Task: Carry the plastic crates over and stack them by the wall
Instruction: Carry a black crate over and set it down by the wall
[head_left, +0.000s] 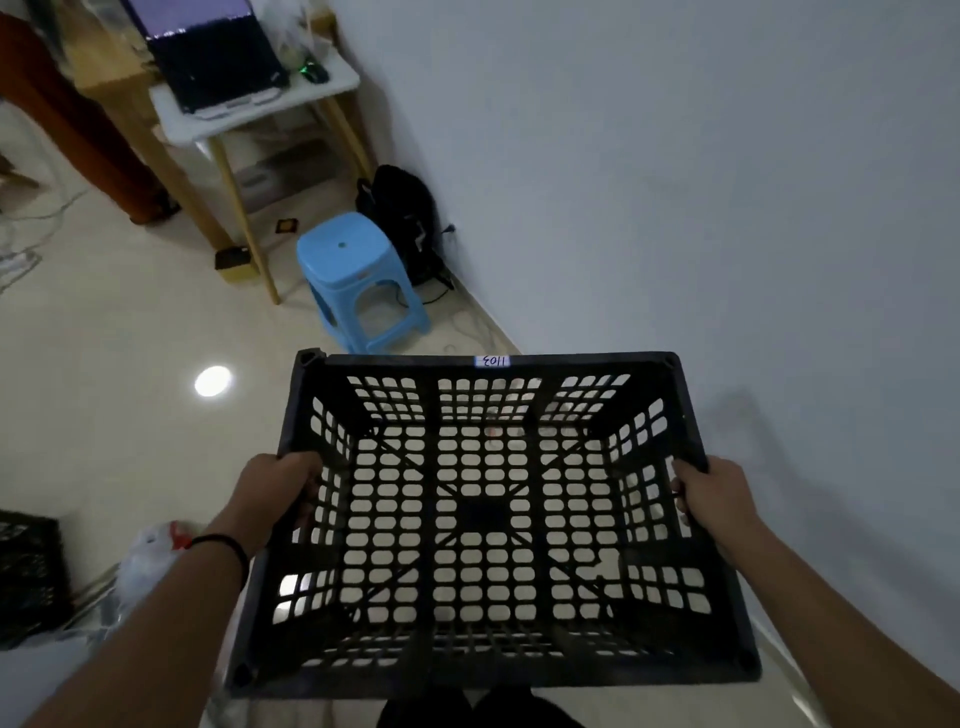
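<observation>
Indoors, a black crate (493, 519) is held in the air above a pale tiled floor (104, 364), near a white wall (701, 182). Its left rim is gripped by the left hand (283, 486), fingers curled over the edge; its right rim is gripped likewise by the right hand (714, 493). A white label (491, 361) is seen on the far rim. Beyond it, a blue stool (358, 280) is set beside a small table (249, 111), a black bag (408, 218) just behind against the wall. A second crate (28, 577) is partly visible at far left.
</observation>
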